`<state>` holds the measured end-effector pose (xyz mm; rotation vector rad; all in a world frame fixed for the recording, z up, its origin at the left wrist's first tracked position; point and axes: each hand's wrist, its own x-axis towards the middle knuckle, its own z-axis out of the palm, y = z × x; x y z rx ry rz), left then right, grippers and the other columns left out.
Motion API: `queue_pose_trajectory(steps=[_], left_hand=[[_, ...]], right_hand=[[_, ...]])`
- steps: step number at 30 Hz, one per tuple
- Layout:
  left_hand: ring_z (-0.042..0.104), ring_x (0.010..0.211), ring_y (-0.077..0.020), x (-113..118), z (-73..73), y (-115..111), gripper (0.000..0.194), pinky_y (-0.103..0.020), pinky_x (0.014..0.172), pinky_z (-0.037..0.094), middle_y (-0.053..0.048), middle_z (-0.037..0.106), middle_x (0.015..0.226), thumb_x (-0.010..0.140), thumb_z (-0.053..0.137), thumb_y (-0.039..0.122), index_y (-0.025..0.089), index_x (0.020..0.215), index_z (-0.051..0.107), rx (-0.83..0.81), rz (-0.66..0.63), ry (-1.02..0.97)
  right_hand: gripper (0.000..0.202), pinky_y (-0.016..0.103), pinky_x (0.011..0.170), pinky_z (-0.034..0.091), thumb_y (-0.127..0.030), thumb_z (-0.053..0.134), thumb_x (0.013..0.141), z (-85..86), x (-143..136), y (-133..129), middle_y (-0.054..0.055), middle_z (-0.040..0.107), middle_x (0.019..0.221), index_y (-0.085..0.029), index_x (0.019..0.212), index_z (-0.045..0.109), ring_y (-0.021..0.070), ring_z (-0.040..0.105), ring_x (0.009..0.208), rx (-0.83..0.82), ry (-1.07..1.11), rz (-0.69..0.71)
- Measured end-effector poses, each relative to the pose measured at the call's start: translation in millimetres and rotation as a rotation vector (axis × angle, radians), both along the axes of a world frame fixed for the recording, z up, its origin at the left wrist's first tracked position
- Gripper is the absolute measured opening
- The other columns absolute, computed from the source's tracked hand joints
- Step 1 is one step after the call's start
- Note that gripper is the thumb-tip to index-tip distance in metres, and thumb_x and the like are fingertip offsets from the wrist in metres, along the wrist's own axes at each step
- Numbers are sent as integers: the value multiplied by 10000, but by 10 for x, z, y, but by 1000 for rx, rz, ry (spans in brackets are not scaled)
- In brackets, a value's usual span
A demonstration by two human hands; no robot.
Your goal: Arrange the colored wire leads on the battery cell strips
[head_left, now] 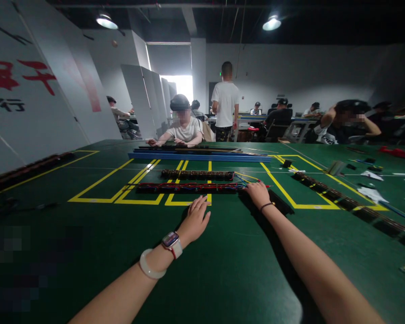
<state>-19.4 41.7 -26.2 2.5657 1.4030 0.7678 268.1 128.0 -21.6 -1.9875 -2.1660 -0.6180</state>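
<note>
My left hand [196, 218] rests low over the green table with its fingers stretched and slightly apart, holding nothing. Just beyond its fingertips lies a long black strip [189, 187] with red and blue wires running along it. At the strip's right end, my right hand [259, 194] is closed around the bunch of coloured wires [242, 184]; its fingertips are partly hidden. A second dark strip [197, 175] lies parallel behind the first, with yellow wires leading off its right end. A dark flat piece [281, 202] lies beside my right wrist.
Across the table a blue rail [199, 156] carries dark strips, and a co-worker [185, 128] sits behind it. Another long strip [340, 198] runs diagonally at the right, near paper scraps [371, 194]. More strips [30, 171] lie at the left. Yellow tape [310, 206] marks the tabletop.
</note>
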Motion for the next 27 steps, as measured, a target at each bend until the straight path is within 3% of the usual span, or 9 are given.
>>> queue_pose_trajectory(steps=[5, 8, 13, 16, 19, 23, 25, 27], left_hand=[[216, 1321, -184, -4, -37, 12, 330, -429, 1078, 230, -47, 348, 1383, 896, 319, 315, 231, 1190, 444, -2, -14, 13], [222, 1319, -190, -4, -30, 11, 325, -434, 1074, 239, -49, 350, 1381, 892, 330, 310, 234, 1184, 448, -17, -13, 11], [229, 1316, -207, -9, -7, 8, 333, -456, 1062, 248, -53, 343, 1383, 886, 337, 318, 238, 1190, 445, -59, -2, 18], [241, 1310, -210, -17, -10, 9, 335, -457, 1055, 259, -54, 352, 1375, 884, 341, 318, 240, 1193, 444, -59, -4, 15], [257, 1302, -214, -23, -12, 9, 331, -457, 1048, 269, -56, 366, 1364, 882, 347, 312, 240, 1189, 449, -42, -3, 16], [269, 1293, -228, -24, -5, 9, 342, -468, 1037, 278, -64, 371, 1361, 875, 358, 318, 233, 1193, 450, -52, 5, 37], [272, 1291, -232, -21, -11, 15, 348, -468, 1035, 279, -69, 373, 1359, 871, 362, 321, 230, 1196, 447, -57, 4, 42], [281, 1287, -229, -16, -26, 26, 340, -460, 1038, 274, -71, 383, 1351, 867, 368, 319, 227, 1182, 457, -43, -1, 41]], right_hand=[[336, 335, 785, 293, -362, 419, 894, -30, 116, 92, 132, 636, 821, -105, 834, 628, 228, 548, 837, 29, -5, -26], [327, 347, 859, 267, -351, 412, 896, -42, 121, 76, 144, 617, 903, -98, 933, 616, 239, 509, 929, 52, -19, -13], [394, 377, 977, 185, -357, 413, 892, 11, 7, -96, 129, 519, 1170, -141, 1214, 482, 243, 399, 1112, 182, -21, 223], [358, 360, 975, 207, -330, 380, 904, 135, -78, -250, 95, 507, 1193, -185, 1214, 486, 221, 400, 1111, 243, 12, 375], [339, 336, 965, 224, -318, 352, 912, 338, -32, -390, 76, 515, 1179, -207, 1196, 500, 202, 417, 1085, 295, 30, 421], [358, 336, 940, 235, -317, 357, 897, 556, 449, -535, 106, 496, 1178, -179, 1203, 481, 216, 403, 1082, 447, 85, 175], [372, 359, 912, 245, -311, 366, 880, 541, 879, -626, 131, 485, 1172, -160, 1203, 474, 243, 394, 1074, 512, 86, -31], [367, 382, 883, 254, -294, 376, 858, 422, 1375, -757, 149, 498, 1133, -139, 1169, 494, 261, 406, 1035, 549, 74, -233]])
